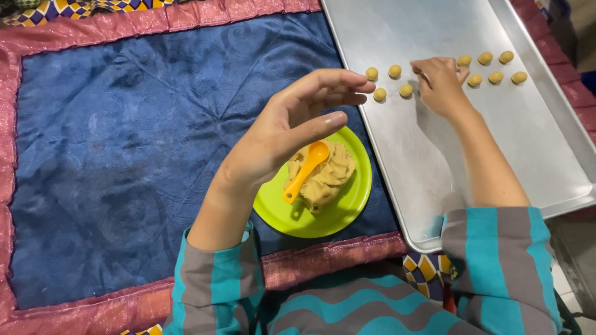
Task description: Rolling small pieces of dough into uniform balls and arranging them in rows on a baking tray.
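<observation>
My right hand (441,84) reaches onto a metal baking tray (434,31), fingers curled down among two rows of small tan dough balls (495,77); whether a ball sits under the fingertips is hidden. My left hand (292,121) hovers open, palm up and empty, above a lime green plate (354,198). The plate holds a lump of tan dough (332,177) with an orange measuring spoon (304,170) resting in it.
A blue quilted mat (124,155) with a pink border covers the floor to the left. The tray lies on the mat's right side, its near rim close to my striped teal and grey sleeves (496,248).
</observation>
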